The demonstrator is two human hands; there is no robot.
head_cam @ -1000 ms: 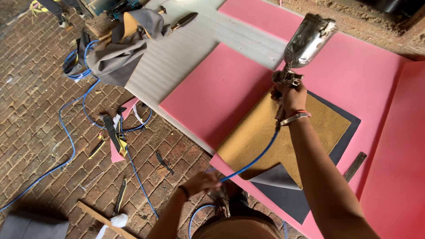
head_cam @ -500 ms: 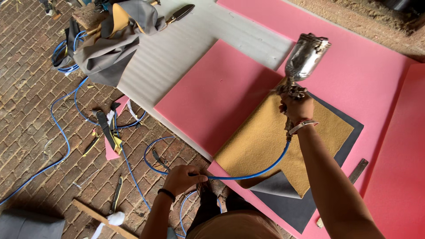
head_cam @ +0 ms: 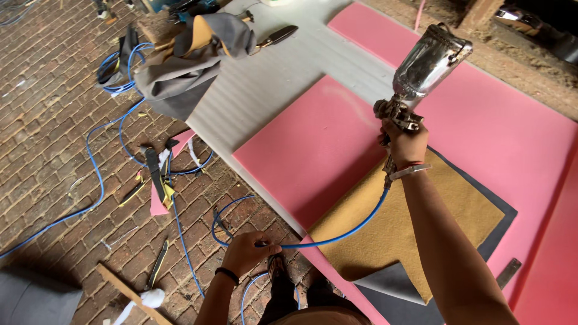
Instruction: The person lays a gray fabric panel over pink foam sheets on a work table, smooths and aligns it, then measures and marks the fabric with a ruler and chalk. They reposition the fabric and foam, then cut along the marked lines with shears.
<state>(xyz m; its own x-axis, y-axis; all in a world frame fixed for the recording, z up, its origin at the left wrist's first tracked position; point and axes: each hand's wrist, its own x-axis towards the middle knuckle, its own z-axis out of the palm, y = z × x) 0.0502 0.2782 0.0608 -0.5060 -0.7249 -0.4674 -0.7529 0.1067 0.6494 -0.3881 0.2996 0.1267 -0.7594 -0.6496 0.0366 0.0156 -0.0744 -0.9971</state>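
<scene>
My right hand (head_cam: 404, 141) grips the handle of a metal spray gun (head_cam: 420, 73) with a shiny cup, held above a pink foam sheet (head_cam: 313, 150). A blue air hose (head_cam: 343, 235) runs from the gun down to my left hand (head_cam: 250, 251), which is closed around it low over the brick floor. Under my right arm a tan fabric piece (head_cam: 397, 229) lies on a dark grey sheet (head_cam: 391, 289), both on the pink foam.
A white foam sheet (head_cam: 265, 84) lies beyond the pink one, with a heap of grey and tan cloth (head_cam: 186, 54) at its far end. Blue hose loops (head_cam: 108, 144), scraps and small tools lie on the brick floor (head_cam: 54, 120). A wooden stick (head_cam: 129, 293) lies near my feet.
My left hand has taken hold of the blue hose and pulled it lower and right. The spray gun has stayed raised over the pink foam.
</scene>
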